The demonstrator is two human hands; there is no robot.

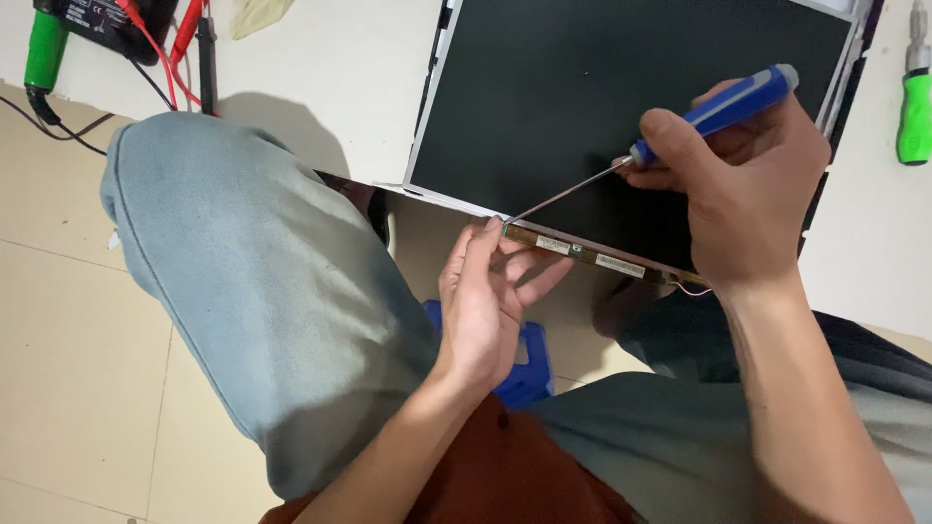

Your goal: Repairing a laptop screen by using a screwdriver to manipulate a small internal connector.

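Your right fingers (680,146) are wrapped tight around the blue-handled screwdriver (718,109), thumb laid along the grip, and its thin shaft slants down-left so that the tip meets the near edge of the flat display panel (621,97). Your left fingers (485,254) are pressed together and pointing up, their tips touching the end of the narrow circuit strip (592,257) that runs along that edge, right beside the tip.

That closeness is the main risk, as I judge it: if the tip slips off its seat, it would likely skid into your left fingertips or gouge the strip. Pushing hard at this shallow slant could also scratch the dark face of the panel. The thin red wire (691,288) under your right hand looks easy to snag.

The panel lies on the white worktop (330,78) with its near edge hanging over your lap, so downward pressure could tip it.

Your right wrist is bent down from above, forearm coming in from lower right. Your left hand (482,311) rises from your lap, palm turned toward you, beside your raised left knee (243,262).
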